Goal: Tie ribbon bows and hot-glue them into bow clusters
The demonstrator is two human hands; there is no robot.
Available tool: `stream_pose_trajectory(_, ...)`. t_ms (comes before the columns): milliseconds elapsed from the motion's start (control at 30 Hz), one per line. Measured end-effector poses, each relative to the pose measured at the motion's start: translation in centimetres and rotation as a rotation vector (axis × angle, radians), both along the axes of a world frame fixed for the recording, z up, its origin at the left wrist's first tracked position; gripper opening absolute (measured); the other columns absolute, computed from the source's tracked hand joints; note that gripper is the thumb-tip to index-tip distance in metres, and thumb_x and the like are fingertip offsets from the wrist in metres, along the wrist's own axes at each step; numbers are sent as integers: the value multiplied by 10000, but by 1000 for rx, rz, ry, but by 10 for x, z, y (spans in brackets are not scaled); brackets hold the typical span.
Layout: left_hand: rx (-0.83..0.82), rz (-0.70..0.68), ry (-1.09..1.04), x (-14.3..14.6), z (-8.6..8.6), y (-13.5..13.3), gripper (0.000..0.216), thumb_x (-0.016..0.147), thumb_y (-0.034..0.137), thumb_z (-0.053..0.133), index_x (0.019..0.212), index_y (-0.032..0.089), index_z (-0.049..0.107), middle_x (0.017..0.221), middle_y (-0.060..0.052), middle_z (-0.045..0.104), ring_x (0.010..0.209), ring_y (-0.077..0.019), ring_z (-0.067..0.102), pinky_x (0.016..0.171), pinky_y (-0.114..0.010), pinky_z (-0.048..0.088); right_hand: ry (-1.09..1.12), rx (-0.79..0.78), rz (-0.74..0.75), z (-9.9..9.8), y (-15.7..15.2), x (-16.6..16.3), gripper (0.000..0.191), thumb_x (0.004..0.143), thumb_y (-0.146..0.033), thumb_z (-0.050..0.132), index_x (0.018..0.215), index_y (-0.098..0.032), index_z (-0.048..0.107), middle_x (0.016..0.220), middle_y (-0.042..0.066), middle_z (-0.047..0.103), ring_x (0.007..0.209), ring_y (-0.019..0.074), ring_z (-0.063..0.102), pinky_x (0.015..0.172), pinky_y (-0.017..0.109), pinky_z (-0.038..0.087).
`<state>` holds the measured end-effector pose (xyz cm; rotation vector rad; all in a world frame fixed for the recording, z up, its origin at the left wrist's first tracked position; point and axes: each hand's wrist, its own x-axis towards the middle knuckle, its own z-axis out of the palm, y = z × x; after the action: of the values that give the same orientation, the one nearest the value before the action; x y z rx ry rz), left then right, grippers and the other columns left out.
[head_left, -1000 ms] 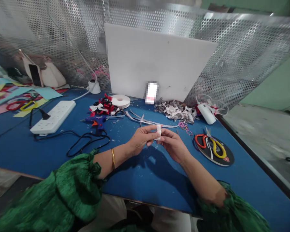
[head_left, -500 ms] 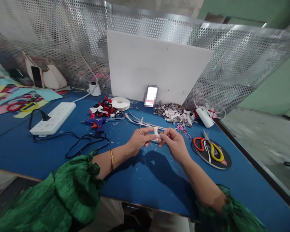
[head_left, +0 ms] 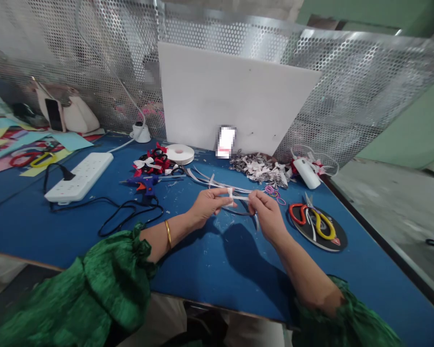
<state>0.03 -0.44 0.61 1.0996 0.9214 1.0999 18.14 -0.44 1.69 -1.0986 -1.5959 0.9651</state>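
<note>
My left hand point(head_left: 209, 205) pinches a small white ribbon bow point(head_left: 230, 195) between thumb and fingers, above the blue table. My right hand point(head_left: 265, 209) is closed on a narrow white ribbon point(head_left: 241, 198) that stretches across to the bow. A loose ribbon end hangs below my right fingers. Behind my hands, several thin pale ribbon strips point(head_left: 206, 179) lie on the table. Purple elastic bands point(head_left: 274, 193) rest just beyond my right hand.
Orange-and-yellow scissors point(head_left: 320, 224) lie on a black disc point(head_left: 338, 241) at the right. A blue glue gun point(head_left: 144, 183), a ribbon spool point(head_left: 180, 154) and a power strip point(head_left: 80, 177) sit to the left. Grey-white bows point(head_left: 260, 168) pile beneath a white board point(head_left: 238, 96).
My right hand has moved to the right, away from the bow, drawing a length of white ribbon out between the hands. My left hand has shifted slightly left, still pinching the bow.
</note>
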Motion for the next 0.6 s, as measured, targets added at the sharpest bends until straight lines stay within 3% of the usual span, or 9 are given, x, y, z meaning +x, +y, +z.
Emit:
stream_pose_trajectory(167, 8, 1, 68, -1, -1, 2, 528, 701, 320, 760, 1185, 119, 690, 760, -83, 744, 387, -18, 332, 405, -189, 242, 67, 54, 43, 2, 0, 0, 314, 891, -361, 571, 629, -194, 527, 663, -11, 545, 657, 125, 472, 665, 266, 354)
stream_pose_trajectory(300, 105, -14, 175, 1, -4, -2, 479, 731, 344, 732, 1163, 137, 707, 649, -26, 712, 376, -41, 367, 405, -188, 276, 241, -128, 211, 2, -6, -6, 260, 923, -363, 516, 733, -201, 589, 653, 2, 604, 629, 143, 533, 682, 295, 414)
stream_pose_trajectory(367, 158, -27, 203, 4, -5, -4, 427, 732, 344, 728, 1106, 137, 734, 644, -23, 712, 421, -71, 469, 448, -191, 342, 258, -115, 252, 2, -11, -10, 248, 931, -351, 507, 746, -203, 582, 610, -8, 587, 603, 143, 525, 666, 297, 420)
stream_pose_trajectory(467, 215, -43, 205, 5, -6, -5, 351, 734, 326, 719, 1031, 142, 757, 731, -40, 742, 583, -134, 623, 570, -211, 442, 189, 27, 243, 3, -13, -14, 268, 928, -335, 523, 697, -202, 548, 589, -13, 562, 619, 138, 516, 679, 290, 420)
stream_pose_trajectory(600, 146, -40, 261, 4, -5, -4, 419, 760, 338, 693, 1131, 144, 712, 711, -26, 730, 418, -78, 498, 447, -194, 359, 116, 33, 142, 0, -5, -10, 290, 940, -367, 505, 697, -209, 509, 562, -31, 531, 560, 124, 492, 626, 276, 408)
